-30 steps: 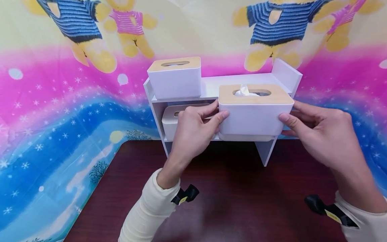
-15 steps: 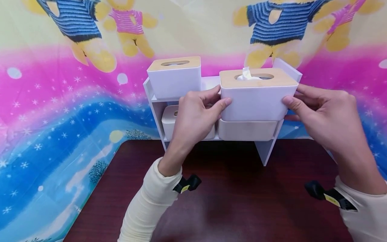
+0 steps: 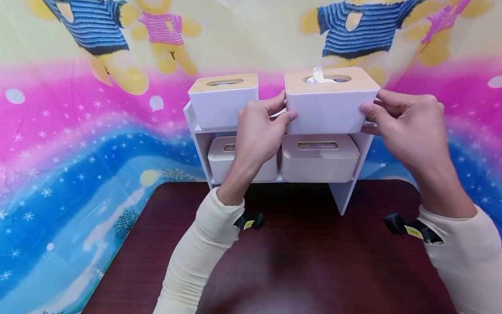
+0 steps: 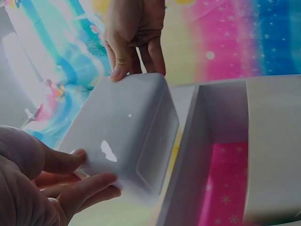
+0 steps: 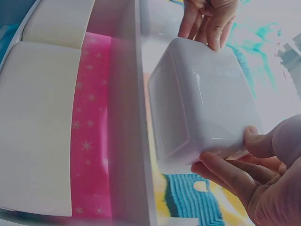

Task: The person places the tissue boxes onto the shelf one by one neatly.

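Between both hands is a white tissue box (image 3: 327, 111) with a light wooden lid and a tissue poking out of its slot. My left hand (image 3: 260, 133) grips its left end, thumb on the front. At the right end my right hand (image 3: 409, 126) holds it the same way. In the head view the box is level, at the height of the upper shelf of a white rack (image 3: 345, 196). Both wrist views show its underside, tilted by the camera angle, with a gap to the shelf edge (image 4: 181, 155). Whether it touches the shelf farther back is hidden.
Another wood-lidded tissue box (image 3: 225, 107) stands on the upper shelf at left. Two cream tissue boxes sit on the lower shelf, the right one (image 3: 319, 161) in full view, the left one (image 3: 221, 163) partly behind my left hand. A dark wooden table (image 3: 313, 261) lies below.
Both hands have raised the tissue box from in front of the lower shelf to upper-shelf height, farther back. The cream box on the lower right has come into view beneath it.
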A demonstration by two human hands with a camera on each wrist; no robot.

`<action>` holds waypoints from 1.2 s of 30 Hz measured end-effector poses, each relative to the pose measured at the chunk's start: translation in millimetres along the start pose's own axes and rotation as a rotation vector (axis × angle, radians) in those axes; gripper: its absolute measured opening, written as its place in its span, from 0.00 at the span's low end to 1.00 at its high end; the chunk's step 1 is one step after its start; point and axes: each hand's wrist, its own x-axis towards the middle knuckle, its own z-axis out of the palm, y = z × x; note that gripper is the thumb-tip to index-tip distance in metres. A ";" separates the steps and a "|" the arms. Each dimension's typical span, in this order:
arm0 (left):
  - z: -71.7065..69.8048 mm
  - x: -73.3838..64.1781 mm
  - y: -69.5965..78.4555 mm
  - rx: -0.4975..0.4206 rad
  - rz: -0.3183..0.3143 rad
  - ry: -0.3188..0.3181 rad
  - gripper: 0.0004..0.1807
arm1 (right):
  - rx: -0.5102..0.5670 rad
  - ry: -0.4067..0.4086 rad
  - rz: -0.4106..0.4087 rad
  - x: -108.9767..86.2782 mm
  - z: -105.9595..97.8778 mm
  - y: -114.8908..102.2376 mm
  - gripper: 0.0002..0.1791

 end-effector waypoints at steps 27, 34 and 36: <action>32.0 43.8 -17.0 0.113 -0.032 0.048 0.24 | 0.091 0.042 0.188 49.3 19.2 11.0 0.26; 35.9 44.9 -19.7 0.135 -0.025 0.044 0.25 | 0.108 0.055 0.194 51.1 22.0 15.6 0.26; 36.5 45.1 -19.9 0.134 -0.029 0.043 0.25 | 0.117 0.057 0.196 51.9 22.3 16.0 0.26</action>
